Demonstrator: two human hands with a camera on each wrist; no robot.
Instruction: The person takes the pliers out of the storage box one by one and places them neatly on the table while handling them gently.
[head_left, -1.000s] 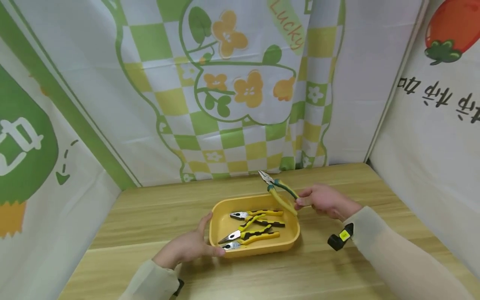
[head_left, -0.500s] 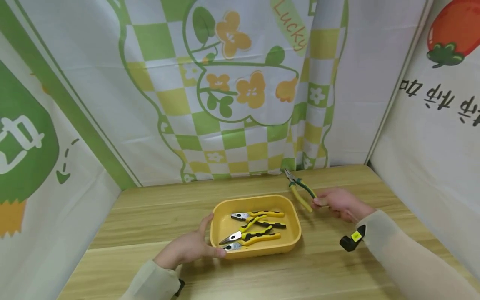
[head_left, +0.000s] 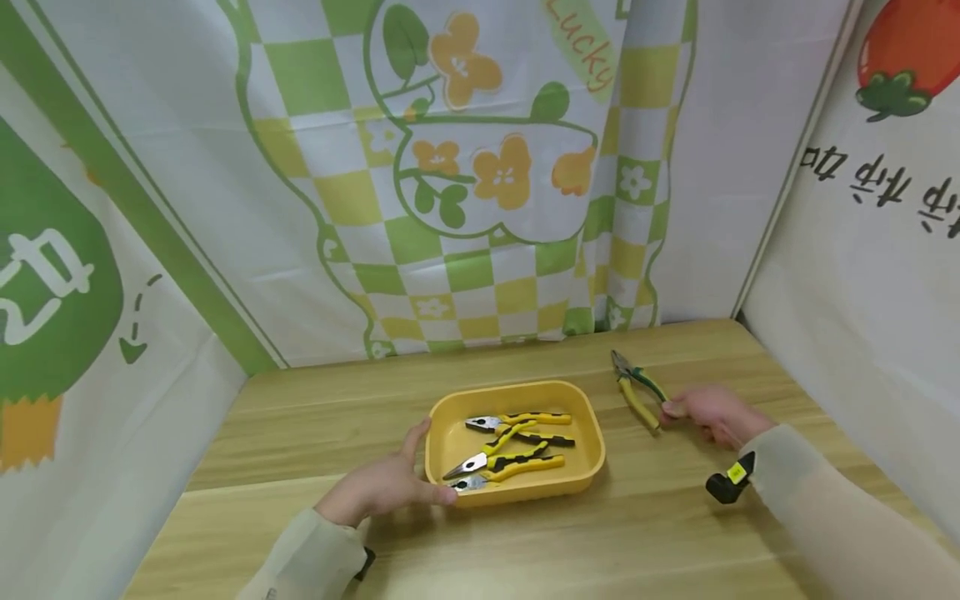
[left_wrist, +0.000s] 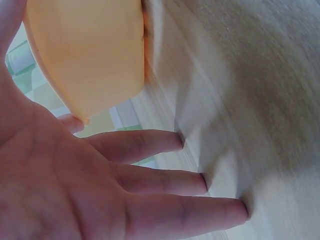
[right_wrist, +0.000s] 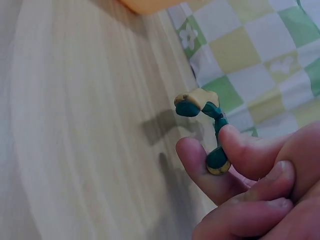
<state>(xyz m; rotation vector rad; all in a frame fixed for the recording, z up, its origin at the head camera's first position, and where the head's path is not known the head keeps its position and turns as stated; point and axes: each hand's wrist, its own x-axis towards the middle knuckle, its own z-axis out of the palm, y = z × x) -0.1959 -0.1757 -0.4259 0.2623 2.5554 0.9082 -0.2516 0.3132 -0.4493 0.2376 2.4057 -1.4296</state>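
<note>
Checked cloth [head_left: 457, 275] hangs behind the tabletop [head_left: 322, 421], printed in green, yellow and white with orange flowers and the word "Lucky". On the right wall [head_left: 847, 275] is a red tomato [head_left: 911, 58] with dark writing below it, and the left wall [head_left: 172, 400] carries a large green shape [head_left: 52, 275].

Near the middle of the tabletop sits a yellow tray [head_left: 525, 497]. Three pliers with yellow-and-black handles lie in it, their metal heads toward the left: a blunt-nosed pair [head_left: 483, 424] at the back, a long-nosed pair [head_left: 474, 464] crossing the middle, and another pair [head_left: 517, 469] along the front wall.

Of the hands, the left hand [head_left: 378, 486] is spread at the tray's left end, its index finger beside that end and its thumb at the front corner. Its other fingers reach out straight, apart from one another, over the tabletop. The right hand [head_left: 712, 412] pinches one handle of the green-and-yellow pliers [head_left: 637, 406] between thumb and index finger, the remaining fingers folded in. These pliers are to the right of the tray, clear of it, handles parted and head pointing toward the cloth.
</note>
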